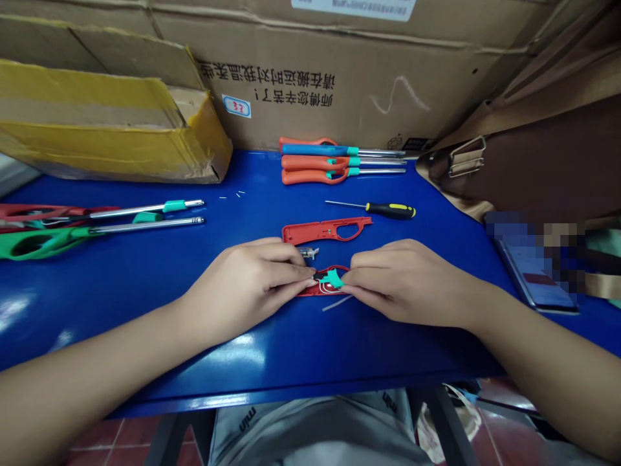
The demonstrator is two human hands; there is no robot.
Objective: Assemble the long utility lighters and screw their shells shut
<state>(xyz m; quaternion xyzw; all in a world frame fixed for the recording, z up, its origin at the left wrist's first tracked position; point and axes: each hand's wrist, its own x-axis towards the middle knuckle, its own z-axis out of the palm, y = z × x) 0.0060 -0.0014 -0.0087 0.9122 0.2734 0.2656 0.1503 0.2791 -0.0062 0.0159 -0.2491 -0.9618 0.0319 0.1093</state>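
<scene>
My left hand [262, 278] is closed in a pinch on the small black igniter piece [319, 276] that joins a green trigger [332, 279]. From the other side my right hand [407, 278] pinches the green trigger's right end. Both parts sit over a red lighter shell half [308, 292], partly hidden by my fingers, and white wire loops beneath them. A small metal valve part [308, 252] lies just beyond my left fingertips. Farther back rests the other red shell half [320, 232], inner side up. A thin clear tube [336, 303] lies below my right fingers.
A black-and-yellow screwdriver [392, 210] lies behind the shells. Several orange long-necked lighters [310, 176] are stacked against the large cardboard box [359, 116]. More lighters [58, 239] lie left, below a yellow-taped box [116, 149]. A phone [538, 272] lies at right on the blue table [233, 372].
</scene>
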